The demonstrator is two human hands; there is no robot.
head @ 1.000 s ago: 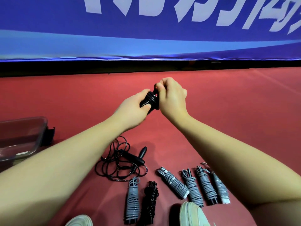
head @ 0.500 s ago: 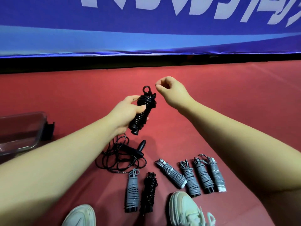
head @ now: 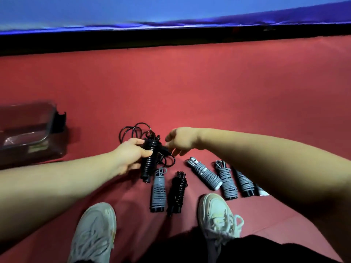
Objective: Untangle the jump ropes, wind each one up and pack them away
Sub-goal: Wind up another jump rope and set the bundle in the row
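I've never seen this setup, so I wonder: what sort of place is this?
Probably a sports hall or gym. It has red sports flooring, a blue court-side barrier along the far edge, and wound jump ropes laid in a row.

Dim, saturated indoor light — motion blur softens everything, edges bowed, perhaps by the wide lens.

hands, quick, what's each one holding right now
Left hand: closed round the wound black rope.
Right hand: at the loose black rope; too blurred to tell whether it has a grip.
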